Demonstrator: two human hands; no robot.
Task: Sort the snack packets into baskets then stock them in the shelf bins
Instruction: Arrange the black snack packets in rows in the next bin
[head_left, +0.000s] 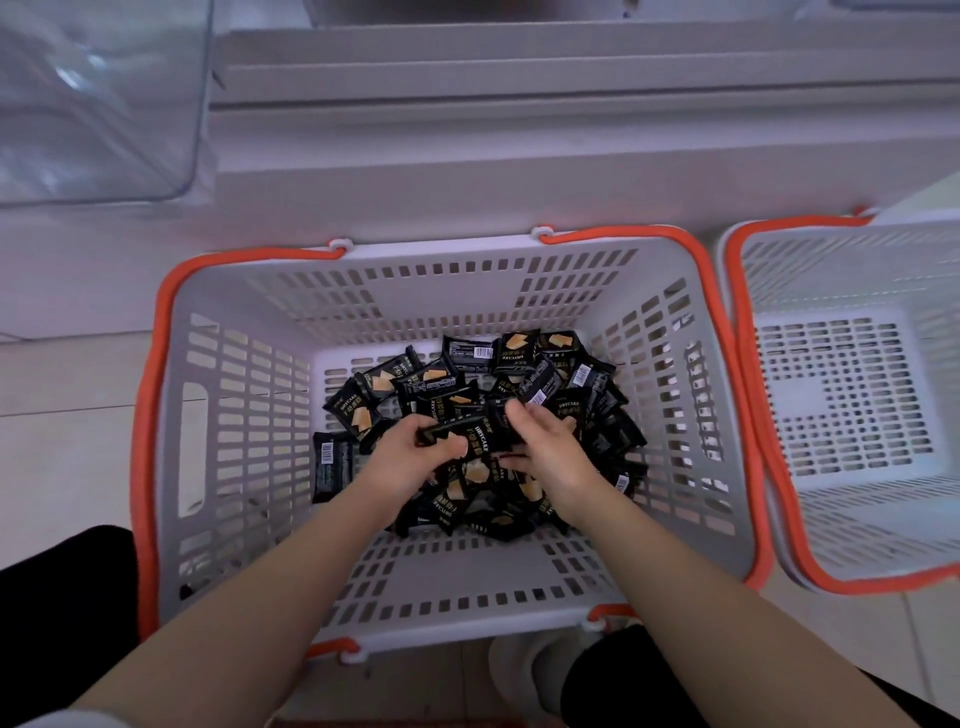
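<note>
- Both forearms reach in from bottom of frame, down into grey basket (249, 322) with orange handles, frame centre.
- Left hand (410, 457) and right hand (545, 447) meet over heap of black snack packets (519, 364) on basket floor.
- Fingers of both curl round one packet (467, 434), held between them just above heap.
- Second basket (831, 270), right edge, touching the first.
- Clear bin (93, 104), upper left.

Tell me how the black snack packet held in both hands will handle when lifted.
The black snack packet is probably light: fingertips alone hold it. Its glossy wrapper likely makes it slippery. It looks flat and may flex, since the left hand and right hand support both ends.
</note>
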